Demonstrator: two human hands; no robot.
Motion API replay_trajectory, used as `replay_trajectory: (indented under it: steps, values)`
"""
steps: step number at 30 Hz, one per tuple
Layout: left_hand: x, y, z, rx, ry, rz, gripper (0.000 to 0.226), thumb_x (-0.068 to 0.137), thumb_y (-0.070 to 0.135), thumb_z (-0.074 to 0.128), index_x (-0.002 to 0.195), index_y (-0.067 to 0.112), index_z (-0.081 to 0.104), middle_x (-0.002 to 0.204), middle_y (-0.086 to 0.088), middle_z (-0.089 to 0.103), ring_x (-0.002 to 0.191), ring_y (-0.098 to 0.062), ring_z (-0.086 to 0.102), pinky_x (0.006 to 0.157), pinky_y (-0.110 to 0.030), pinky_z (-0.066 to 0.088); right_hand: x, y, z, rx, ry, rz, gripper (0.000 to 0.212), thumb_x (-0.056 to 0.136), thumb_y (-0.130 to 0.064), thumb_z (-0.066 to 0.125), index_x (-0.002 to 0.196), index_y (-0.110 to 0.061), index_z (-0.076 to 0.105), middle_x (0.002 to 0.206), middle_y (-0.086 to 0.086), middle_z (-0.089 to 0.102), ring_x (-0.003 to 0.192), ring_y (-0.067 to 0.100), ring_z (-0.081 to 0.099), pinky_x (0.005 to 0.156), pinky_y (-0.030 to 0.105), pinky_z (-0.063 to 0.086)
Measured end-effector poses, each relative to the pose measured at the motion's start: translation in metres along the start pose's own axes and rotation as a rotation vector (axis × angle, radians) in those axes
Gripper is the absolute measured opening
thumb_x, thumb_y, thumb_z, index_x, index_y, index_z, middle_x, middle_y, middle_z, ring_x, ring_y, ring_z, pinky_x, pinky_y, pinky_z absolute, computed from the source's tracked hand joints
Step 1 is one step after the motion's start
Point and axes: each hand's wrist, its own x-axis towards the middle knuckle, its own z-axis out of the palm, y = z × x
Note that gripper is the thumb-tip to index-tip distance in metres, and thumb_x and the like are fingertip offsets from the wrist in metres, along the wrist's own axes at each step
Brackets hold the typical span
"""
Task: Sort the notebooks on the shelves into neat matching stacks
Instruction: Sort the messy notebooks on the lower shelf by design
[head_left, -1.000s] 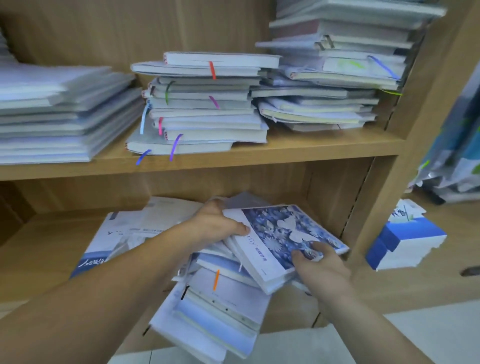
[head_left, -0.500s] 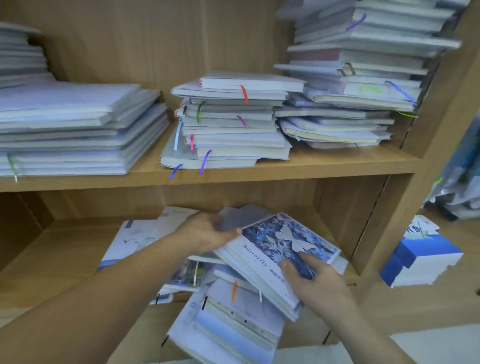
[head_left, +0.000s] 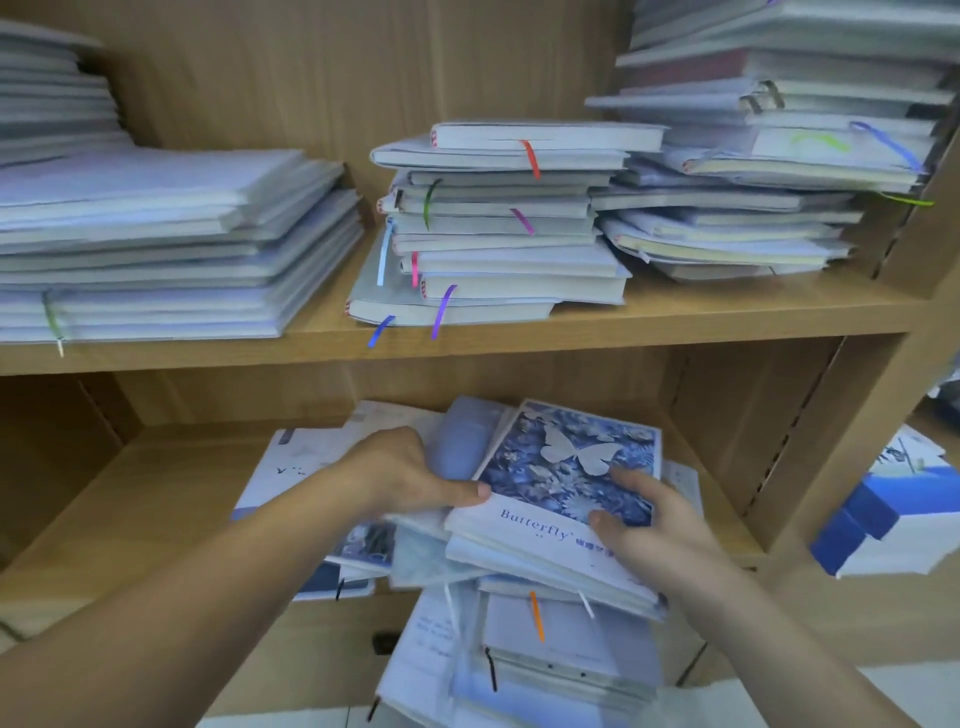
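Note:
A blue butterfly notebook (head_left: 563, 467) tops a loose pile of notebooks (head_left: 524, 649) that overhangs the front of the lower shelf (head_left: 156, 493). My left hand (head_left: 410, 475) grips the notebook's left edge, thumb on its near corner. My right hand (head_left: 649, 525) holds its right side, fingers curled over the cover. On the upper shelf (head_left: 675, 317) stand three stacks: flat pale notebooks at the left (head_left: 166, 244), a middle stack with coloured ribbons (head_left: 498, 228), and a taller uneven stack at the right (head_left: 769, 156).
Thin white booklets (head_left: 301, 462) lie flat on the lower shelf behind my left hand. A blue and white box (head_left: 893, 519) sits on the floor to the right of the shelf's upright side panel (head_left: 841, 457).
The butterfly notebook has turned more upright and slid back onto the pile. My right hand moved from its corner onto the cover. The view has tilted up toward the upper shelf.

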Motion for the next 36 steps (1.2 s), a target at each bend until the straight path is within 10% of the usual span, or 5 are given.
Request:
replay_trajectory:
  steps: [3,10,20,25,36]
  values:
    - [-0.021,-0.024,0.014,-0.391,-0.078,-0.022,0.070,0.063,0.066,0.088,0.084,0.006,0.058,0.064,-0.006,0.062,0.052,-0.019,0.059,0.050,-0.027,0.047,-0.004,-0.005,0.004,-0.058,-0.043,-0.083,0.056,0.088,-0.028,0.074,0.139,-0.038,0.054,0.140,-0.011,0.044,0.093,0.001,0.064,0.070,0.015,0.049]
    - [-0.045,-0.037,0.060,-0.960,-0.079,-0.042,0.039,0.083,0.037,0.082,0.111,0.017,0.064,0.097,-0.001,0.080,0.092,-0.022,0.077,0.091,-0.046,0.060,-0.013,-0.017,0.023,-0.222,-0.185,-0.250,0.065,0.092,-0.035,0.070,0.152,-0.034,0.044,0.151,-0.026,0.021,0.117,0.002,0.050,0.103,0.024,0.043]
    - [-0.057,-0.039,0.062,-1.308,-0.084,-0.080,0.039,0.091,0.005,0.075,0.124,0.014,0.056,0.107,-0.008,0.079,0.098,-0.031,0.076,0.092,-0.053,0.059,-0.017,-0.024,0.031,-0.313,-0.184,-0.300,0.084,0.081,-0.077,0.059,0.154,-0.041,0.037,0.159,-0.021,0.027,0.147,0.004,0.035,0.115,0.034,0.040]
    - [-0.071,-0.086,0.043,-1.375,-0.017,-0.104,0.095,0.070,0.029,0.093,0.149,0.041,0.042,0.134,0.000,0.068,0.117,-0.029,0.069,0.105,-0.054,0.050,-0.027,-0.039,0.036,-0.270,-0.119,-0.214,0.092,0.075,-0.087,0.054,0.146,-0.028,0.054,0.144,-0.011,0.058,0.135,0.010,0.052,0.111,0.036,0.044]
    - [-0.114,-0.143,0.056,-1.334,-0.041,-0.157,0.038,0.100,0.019,0.067,0.133,0.032,0.054,0.112,-0.002,0.078,0.097,-0.024,0.077,0.081,-0.042,0.062,-0.086,-0.087,0.095,-0.379,-0.316,-0.078,0.058,0.093,-0.065,0.054,0.131,-0.022,0.063,0.102,0.003,0.071,0.078,0.021,0.065,0.074,0.032,0.054]
